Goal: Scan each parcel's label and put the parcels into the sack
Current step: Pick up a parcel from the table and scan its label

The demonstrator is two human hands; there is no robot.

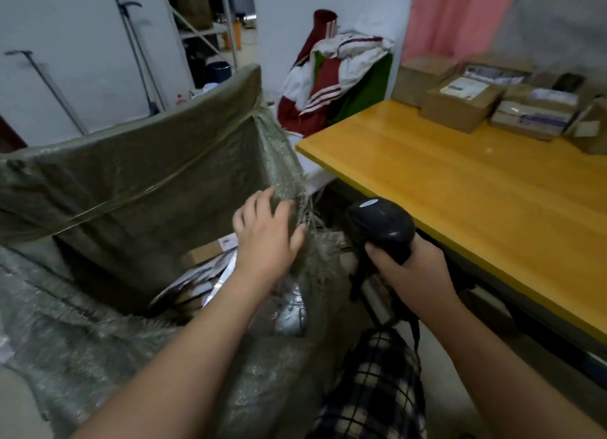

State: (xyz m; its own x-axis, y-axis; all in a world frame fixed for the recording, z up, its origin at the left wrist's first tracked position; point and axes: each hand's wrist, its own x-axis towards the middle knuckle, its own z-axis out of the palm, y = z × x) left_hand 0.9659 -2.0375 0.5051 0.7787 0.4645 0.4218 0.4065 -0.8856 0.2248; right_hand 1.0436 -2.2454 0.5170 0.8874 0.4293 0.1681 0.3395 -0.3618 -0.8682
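Note:
A large grey-green woven sack (pixel 141 182) stands open at the left, with several parcels (pixel 203 274) lying at its bottom. My left hand (pixel 266 235) is over the sack's mouth with fingers spread and holds nothing; its fingertips are at the frayed right edge of the sack. My right hand (pixel 414 271) grips a black barcode scanner (pixel 381 228) between the sack and the table. Several cardboard parcels (pixel 463 106) with white labels sit at the far right end of the yellow table (pixel 460 189).
A red, white and green jacket (pixel 331 77) is draped over something behind the table's left corner. Metal poles (pixel 49 90) lean on the white wall at the left. Shelving shows through the doorway at the back. My checked clothing (pixel 377 389) is at the bottom.

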